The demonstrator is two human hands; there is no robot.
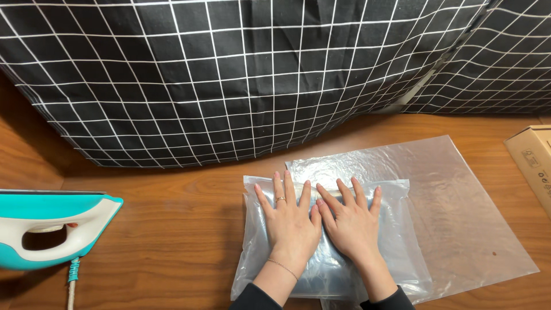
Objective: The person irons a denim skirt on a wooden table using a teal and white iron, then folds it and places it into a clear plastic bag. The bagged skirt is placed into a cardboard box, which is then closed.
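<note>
Clear plastic forms the item under inspection: a filled bag (330,241) with something grey-blue and folded inside, lying flat on the counter (172,241) near its front edge. Both hands rest palm-down on top of the bag, side by side, thumbs almost touching. On the left hand (291,221), the fingers (279,188) are spread apart and stretched out flat, gripping nothing; a ring sits on one of them, and a thin chain circles the wrist. On the right hand (351,223), the fingers (360,189) are likewise spread apart and pressed flat on the plastic, closed on nothing. Dark sleeves show at both forearms.

Beneath the bag and reaching out to its right lies a larger empty sheet of clear plastic (459,212), flat on the wood. The counter is brown wood with visible grain. A turquoise and white iron (51,227) lies at the left edge, well apart from the bag, its cord (72,281) trailing down towards the front. A cardboard box (532,163) sits at the far right edge. Black fabric with a white grid (229,74) bulges along the back of the counter.
</note>
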